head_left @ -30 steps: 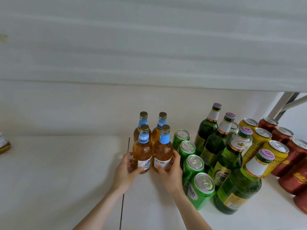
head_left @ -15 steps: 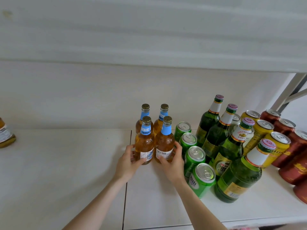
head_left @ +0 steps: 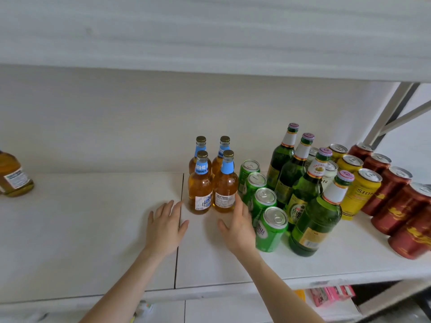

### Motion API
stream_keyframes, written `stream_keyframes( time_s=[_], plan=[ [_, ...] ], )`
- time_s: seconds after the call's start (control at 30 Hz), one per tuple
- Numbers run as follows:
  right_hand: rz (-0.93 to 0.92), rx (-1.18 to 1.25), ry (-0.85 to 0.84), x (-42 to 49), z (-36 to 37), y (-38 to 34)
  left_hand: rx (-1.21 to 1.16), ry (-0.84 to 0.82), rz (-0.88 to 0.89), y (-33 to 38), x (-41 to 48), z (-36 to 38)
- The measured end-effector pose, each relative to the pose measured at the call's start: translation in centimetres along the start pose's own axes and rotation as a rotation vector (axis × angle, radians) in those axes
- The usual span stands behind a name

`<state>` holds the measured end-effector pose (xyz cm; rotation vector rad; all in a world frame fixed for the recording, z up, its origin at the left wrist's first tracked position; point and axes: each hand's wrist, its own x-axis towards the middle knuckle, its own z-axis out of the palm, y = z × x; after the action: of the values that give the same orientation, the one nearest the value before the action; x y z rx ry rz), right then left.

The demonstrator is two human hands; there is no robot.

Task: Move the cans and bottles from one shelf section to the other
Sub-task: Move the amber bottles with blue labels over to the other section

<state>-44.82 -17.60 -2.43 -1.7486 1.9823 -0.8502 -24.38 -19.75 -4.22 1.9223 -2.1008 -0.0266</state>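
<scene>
**Amber bottles parked just right of the seam, both hands free**

Amber bottles (head_left: 200, 190), four of them in a tight two-by-two block, stand just right of the seam (head_left: 177, 252) that splits the white shelf (head_left: 93, 229) into two sections. The left hand (head_left: 164, 226) lies across the seam, fingers straight and spread and holding nothing, with its tips just short of the front-left bottle. The right hand (head_left: 238, 226) is right of the seam, equally flat and empty. Its fingertips reach in beside the front-right bottle's base, and I cannot tell whether they touch it.

Further right of the seam, in order, run a row of green cans (head_left: 264, 201), green bottles (head_left: 300, 183), yellow cans (head_left: 363, 190) and red cans (head_left: 394, 199). Far left of the seam, at the picture's edge, stands one lone bottle (head_left: 12, 176).

Progress depends on which section is the goal, and nothing here settles that. If the right section is the goal, the job looks almost finished, with only the lone bottle left to bring over. If the left is, nearly everything remains.

Each amber bottle is upright, with its long axis vertical, cap up and label facing the person. The green bottles' lean looks to me like lens distortion rather than real tilt.
</scene>
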Motion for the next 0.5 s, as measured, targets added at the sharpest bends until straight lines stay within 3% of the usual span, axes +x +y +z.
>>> stream_keyframes(
  time_s=[0.23, 0.5],
  plan=[
    [-0.136, -0.366, -0.009, -3.9, -0.7, -0.2, 0.147, 0.094, 0.059, -0.8, -5.7, -2.0],
    [-0.259, -0.536, -0.001, -9.1, -0.7, -1.0, 0.218, 0.134, 0.069, -1.8, -12.6, -4.5]
  ],
)
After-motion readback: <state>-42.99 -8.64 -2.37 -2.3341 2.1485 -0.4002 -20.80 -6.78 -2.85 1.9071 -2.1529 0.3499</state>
